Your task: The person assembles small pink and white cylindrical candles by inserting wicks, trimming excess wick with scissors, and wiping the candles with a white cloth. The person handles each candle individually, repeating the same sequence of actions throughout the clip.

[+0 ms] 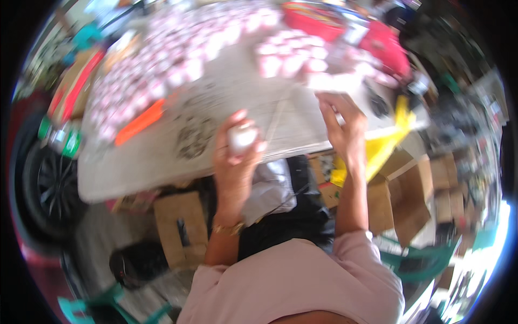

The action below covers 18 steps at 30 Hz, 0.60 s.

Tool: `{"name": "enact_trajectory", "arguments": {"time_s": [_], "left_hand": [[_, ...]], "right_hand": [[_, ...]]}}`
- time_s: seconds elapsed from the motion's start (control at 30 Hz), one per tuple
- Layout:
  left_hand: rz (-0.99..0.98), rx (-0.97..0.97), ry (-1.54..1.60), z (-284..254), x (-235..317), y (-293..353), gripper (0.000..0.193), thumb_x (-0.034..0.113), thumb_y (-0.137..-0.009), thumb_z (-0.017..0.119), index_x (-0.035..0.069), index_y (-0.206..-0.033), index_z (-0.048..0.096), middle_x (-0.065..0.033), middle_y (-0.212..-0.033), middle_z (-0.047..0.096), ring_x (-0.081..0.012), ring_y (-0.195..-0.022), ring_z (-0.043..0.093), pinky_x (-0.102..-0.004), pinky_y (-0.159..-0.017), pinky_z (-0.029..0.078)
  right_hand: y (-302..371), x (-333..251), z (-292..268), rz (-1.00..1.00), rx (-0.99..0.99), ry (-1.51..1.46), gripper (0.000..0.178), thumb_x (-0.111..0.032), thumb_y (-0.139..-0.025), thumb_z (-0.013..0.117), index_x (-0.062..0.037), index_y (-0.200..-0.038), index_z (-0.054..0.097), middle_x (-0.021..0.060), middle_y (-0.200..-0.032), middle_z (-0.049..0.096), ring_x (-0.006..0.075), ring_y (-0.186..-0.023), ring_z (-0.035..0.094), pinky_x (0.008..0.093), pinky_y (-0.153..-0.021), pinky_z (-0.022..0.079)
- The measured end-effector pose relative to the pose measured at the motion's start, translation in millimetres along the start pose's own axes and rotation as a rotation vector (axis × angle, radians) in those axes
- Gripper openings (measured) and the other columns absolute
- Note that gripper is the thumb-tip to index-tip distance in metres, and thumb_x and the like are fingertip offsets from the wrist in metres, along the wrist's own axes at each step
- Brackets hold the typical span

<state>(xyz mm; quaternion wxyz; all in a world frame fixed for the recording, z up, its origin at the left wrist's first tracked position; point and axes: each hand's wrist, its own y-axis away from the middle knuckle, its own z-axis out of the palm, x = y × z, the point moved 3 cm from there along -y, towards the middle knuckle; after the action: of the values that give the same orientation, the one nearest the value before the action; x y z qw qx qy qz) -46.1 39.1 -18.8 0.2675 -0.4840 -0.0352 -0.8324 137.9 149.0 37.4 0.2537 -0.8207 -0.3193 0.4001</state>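
Observation:
My left hand is wrapped round a small white rounded container, held above the near edge of the table. Its details are smeared by motion. My right hand is over the table's right part, fingers bent and drawn together beside a bright white patch that looks like a sheet or stack. A pale speck shows between the fingers; what they hold, if anything, I cannot make out. Many small pink-and-white containers crowd the table's far left, and a smaller group stands at the far middle.
An orange flat tool lies on the grey table at left. Black scissors-like handles lie at right, near a yellow bag hanging off the edge. Open cardboard boxes and green chairs stand below; a car wheel is at left.

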Motion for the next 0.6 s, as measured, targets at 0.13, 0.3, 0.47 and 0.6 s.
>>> {"name": "enact_trajectory", "arguments": {"time_s": [0.13, 0.3, 0.47, 0.6], "left_hand": [[-0.042, -0.045, 0.004, 7, 0, -2, 0.039, 0.001, -0.087, 0.068, 0.005, -0.122, 0.054, -0.0056, -0.115, 0.058, -0.0106, -0.098, 0.059, -0.0236, -0.079, 0.051], [-0.055, -0.05, -0.006, 6, -1, 0, 0.036, 0.002, -0.09, 0.065, 0.005, -0.122, 0.05, -0.0076, -0.113, 0.057, -0.0122, -0.097, 0.06, -0.0243, -0.082, 0.051], [-0.084, -0.092, 0.032, 3, 1, -2, 0.043, 0.001, -0.088, 0.066, 0.009, -0.125, 0.046, -0.0049, -0.106, 0.056, -0.0105, -0.092, 0.058, -0.0235, -0.079, 0.05], [-0.034, -0.17, 0.037, 5, -2, -2, 0.051, -0.002, -0.085, 0.069, 0.009, -0.128, 0.043, -0.0034, -0.102, 0.054, -0.0093, -0.091, 0.055, -0.024, -0.078, 0.051]], "right_hand": [[-29, 67, -47, 0.013, 0.172, 0.536, 0.017, -0.006, -0.087, 0.061, -0.0055, -0.101, 0.071, 0.0151, -0.099, 0.069, 0.0319, -0.088, 0.066, 0.0372, -0.077, 0.052], [-36, 110, -47, -0.03, 0.059, 0.661, 0.016, -0.016, -0.086, 0.057, -0.0077, -0.082, 0.07, 0.0168, -0.079, 0.069, 0.0372, -0.073, 0.068, 0.0434, -0.068, 0.055], [-55, 182, -64, 0.624, -0.361, 1.002, 0.036, -0.022, -0.082, 0.051, -0.0048, -0.11, 0.065, 0.0272, -0.119, 0.062, 0.0384, -0.114, 0.06, 0.0508, -0.094, 0.048], [-33, 198, -83, 0.462, -0.337, 0.914, 0.044, -0.029, -0.079, 0.062, -0.0068, -0.117, 0.064, 0.0219, -0.119, 0.063, 0.0381, -0.113, 0.059, 0.045, -0.097, 0.047]]}}
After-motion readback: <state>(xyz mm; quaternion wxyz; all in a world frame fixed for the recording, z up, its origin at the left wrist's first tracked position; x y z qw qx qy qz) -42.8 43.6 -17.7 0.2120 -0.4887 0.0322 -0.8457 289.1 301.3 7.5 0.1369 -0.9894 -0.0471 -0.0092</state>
